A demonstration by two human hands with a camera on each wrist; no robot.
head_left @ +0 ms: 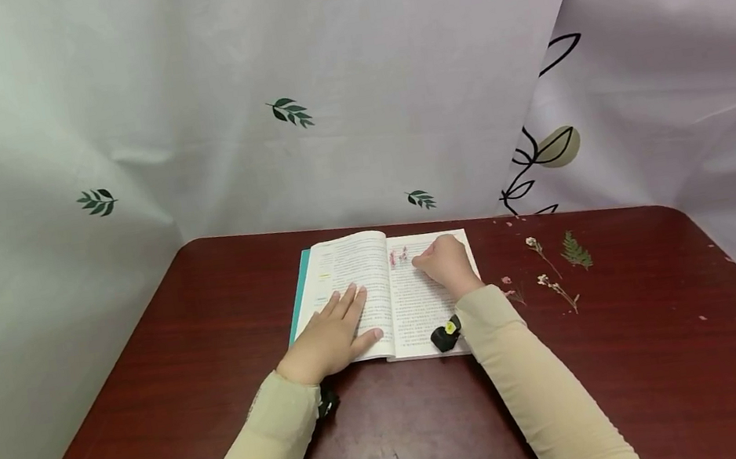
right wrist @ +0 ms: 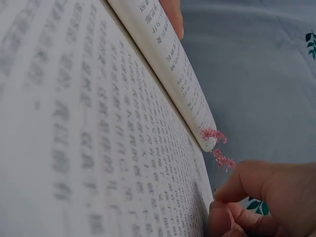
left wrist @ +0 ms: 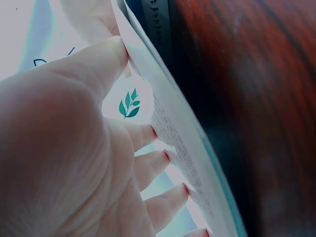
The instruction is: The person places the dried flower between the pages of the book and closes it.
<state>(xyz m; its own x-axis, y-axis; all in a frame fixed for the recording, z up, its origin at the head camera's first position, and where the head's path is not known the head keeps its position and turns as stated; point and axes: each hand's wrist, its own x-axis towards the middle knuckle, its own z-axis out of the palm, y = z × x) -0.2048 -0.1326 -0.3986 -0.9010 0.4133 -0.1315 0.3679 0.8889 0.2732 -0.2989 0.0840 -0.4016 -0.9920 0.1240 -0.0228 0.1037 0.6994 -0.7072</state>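
Note:
An open book (head_left: 414,298) with a teal cover edge lies on the table. My left hand (head_left: 327,339) rests on its left page, fingers spread and straight; in the left wrist view the fingertips (left wrist: 163,157) press against the printed paper. Over the upper part of the right page, my right hand (head_left: 448,263) pinches the thin stem of a pink dried flower (right wrist: 223,159) between thumb and fingers. Its small pink blossoms show near the book's middle fold. The lower end of the stem is hidden in the hand.
Right of the book on the dark red table (head_left: 666,359) lie two white dried flowers (head_left: 543,251), a green fern leaf (head_left: 575,251) and a pink flower sprig (head_left: 509,289). Loose pink petals are scattered nearby. A pale curtain (head_left: 356,152) with leaf prints hangs behind.

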